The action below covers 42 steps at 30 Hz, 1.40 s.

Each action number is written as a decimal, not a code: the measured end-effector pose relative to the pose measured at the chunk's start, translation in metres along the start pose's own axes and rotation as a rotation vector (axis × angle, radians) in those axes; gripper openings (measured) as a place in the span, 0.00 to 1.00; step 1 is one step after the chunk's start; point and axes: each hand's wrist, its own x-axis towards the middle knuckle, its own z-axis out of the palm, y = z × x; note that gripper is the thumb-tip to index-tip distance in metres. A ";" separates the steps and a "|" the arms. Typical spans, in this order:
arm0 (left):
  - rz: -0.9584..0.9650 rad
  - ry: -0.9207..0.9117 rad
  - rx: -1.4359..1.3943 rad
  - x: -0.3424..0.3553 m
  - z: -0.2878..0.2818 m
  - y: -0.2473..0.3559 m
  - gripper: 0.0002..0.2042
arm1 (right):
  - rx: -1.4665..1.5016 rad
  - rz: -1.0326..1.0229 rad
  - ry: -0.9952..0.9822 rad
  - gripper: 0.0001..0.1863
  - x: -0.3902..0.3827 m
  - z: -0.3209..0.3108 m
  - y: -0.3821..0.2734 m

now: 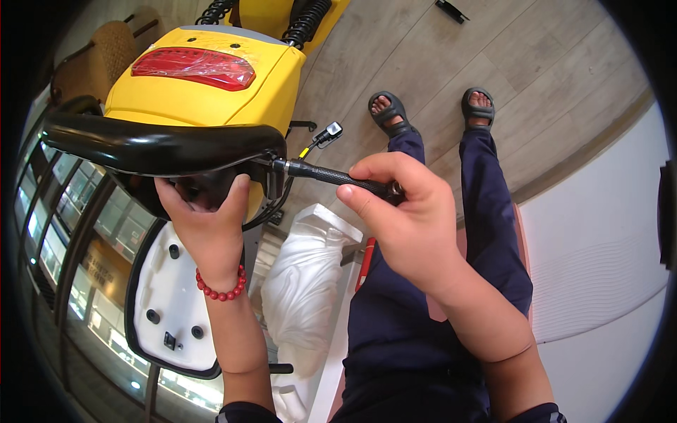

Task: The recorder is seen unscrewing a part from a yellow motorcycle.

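Pinching the black-handled tool (pixel 326 174) in the right grip (pixel 414 227), tip at the right end of the black rail (pixel 169 146), with the left grip (pixel 210 238) tucked beneath, cannot tell whether holding anything, might slip and scuff the rail through tilting off-axis.

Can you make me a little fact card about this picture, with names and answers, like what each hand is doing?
Left hand: reaching under the black rail, some fingers hidden
Right hand: pinching a slim black tool between thumb and fingers
Tool tip: at the rail's end nearest the right hand
Vehicle part: yellow body, red light under wrinkled clear film
Left wrist: red bead bracelet
Feet: dark sandals
Nearby: white draped statue
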 end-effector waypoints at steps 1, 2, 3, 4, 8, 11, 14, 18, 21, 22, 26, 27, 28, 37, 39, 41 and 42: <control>-0.007 -0.001 0.007 0.000 0.000 0.000 0.36 | -0.030 -0.165 0.059 0.06 -0.002 0.002 0.002; -0.007 0.000 0.007 0.000 0.000 0.000 0.36 | -0.149 -0.254 0.015 0.09 -0.004 -0.001 -0.001; 0.006 0.004 0.012 0.000 -0.001 -0.001 0.36 | -0.148 -0.254 0.014 0.09 -0.004 -0.002 0.000; 0.019 0.009 0.018 0.000 -0.001 -0.001 0.37 | -0.094 -0.280 0.000 0.11 -0.004 -0.001 0.003; 0.023 0.000 -0.015 0.000 -0.001 -0.001 0.36 | -0.111 -0.372 0.097 0.15 -0.009 0.008 0.010; -0.004 0.003 0.023 0.000 0.000 -0.001 0.36 | -0.198 -0.464 0.160 0.17 -0.009 0.011 0.013; 0.003 -0.006 0.001 0.000 0.000 -0.002 0.35 | -0.325 -0.664 0.230 0.18 -0.004 0.011 0.020; 0.002 0.004 0.023 0.000 0.000 -0.001 0.34 | -0.268 -0.638 0.254 0.19 -0.004 0.014 0.022; -0.004 0.006 0.032 0.000 0.001 0.000 0.34 | -0.195 -0.596 0.225 0.18 -0.005 0.014 0.022; 0.001 0.008 0.027 0.000 0.001 0.000 0.33 | -0.182 -0.584 0.225 0.18 -0.005 0.015 0.021; 0.010 -0.001 0.015 0.001 0.002 -0.001 0.33 | -0.282 -0.721 0.250 0.19 -0.004 0.011 0.022; 0.014 0.001 0.008 0.001 0.002 -0.001 0.33 | -0.282 -0.721 0.250 0.19 -0.003 0.012 0.021; 0.018 0.003 0.000 0.001 0.003 -0.001 0.33 | -0.266 -0.715 0.267 0.19 -0.003 0.013 0.021; 0.029 0.012 0.020 0.002 0.001 -0.004 0.33 | -0.027 -0.487 0.252 0.16 -0.001 0.020 0.013; 0.032 0.014 0.016 0.001 0.000 -0.005 0.33 | -0.086 -0.542 0.241 0.16 0.001 0.017 0.018; 0.036 0.016 0.009 0.001 0.000 -0.004 0.33 | -0.147 -0.598 0.231 0.16 0.002 0.016 0.021; 0.033 0.012 0.016 0.001 0.001 -0.003 0.33 | -0.185 -0.629 0.232 0.15 0.001 0.016 0.021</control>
